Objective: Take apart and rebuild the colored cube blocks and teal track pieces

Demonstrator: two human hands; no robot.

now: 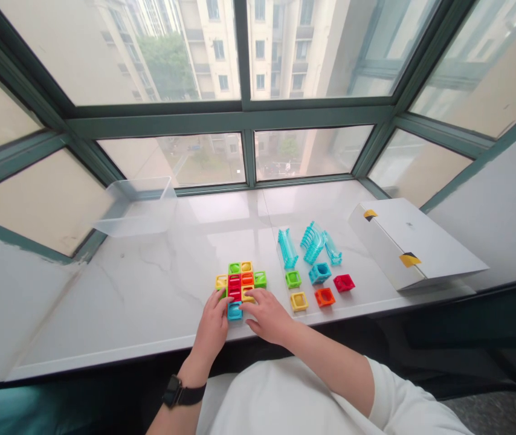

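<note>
A flat cluster of joined plastic block pieces in several colours lies on the white marble sill, with red blocks (234, 281) at its middle. My left hand (212, 323) is at its left side, fingers bent over a mostly covered green block (223, 292). From the right, my right hand (267, 315) has its fingers on a yellow block (248, 295) in the cluster. Between the hands, at the near end, sits a blue block (235, 312). Orange (248, 278) and green blocks (260, 279) form the right side.
Right of the cluster lie loose green (293, 279), yellow (299, 301), orange (325, 297), red (344, 283) and blue blocks (320, 273). Behind them are clear teal track pieces (289, 249). A white box (430, 241) stands far right, a clear plastic bin (138, 220) back left.
</note>
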